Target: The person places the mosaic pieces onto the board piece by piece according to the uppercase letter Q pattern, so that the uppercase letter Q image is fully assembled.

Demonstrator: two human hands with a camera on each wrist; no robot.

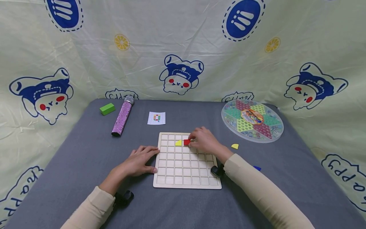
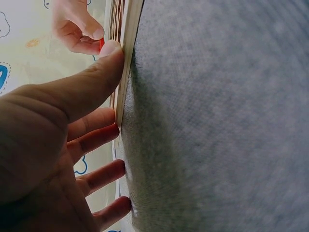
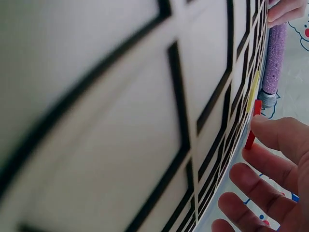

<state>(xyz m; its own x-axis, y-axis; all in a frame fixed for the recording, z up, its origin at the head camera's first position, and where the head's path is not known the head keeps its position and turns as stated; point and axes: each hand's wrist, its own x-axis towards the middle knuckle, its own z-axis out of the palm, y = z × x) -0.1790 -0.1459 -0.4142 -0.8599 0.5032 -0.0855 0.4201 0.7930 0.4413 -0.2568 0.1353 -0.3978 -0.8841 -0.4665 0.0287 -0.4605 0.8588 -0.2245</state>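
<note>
A pale wooden grid board lies on the grey cloth in front of me. My right hand pinches a red tile between thumb and forefinger over the board's upper rows; in the right wrist view the red tile stands tilted, its other fingers spread. Just left of it, a yellow tile with a cut corner sits on the grid. My left hand rests along the board's left edge, thumb and fingertips touching or close to the rim, fingers fairly straight in the left wrist view.
A small printed pattern card lies behind the board. Farther left are a purple glittery microphone and a green block. On the right lie a round Chinese checkers box, a yellow rounded tile and a blue piece partly behind the sleeve.
</note>
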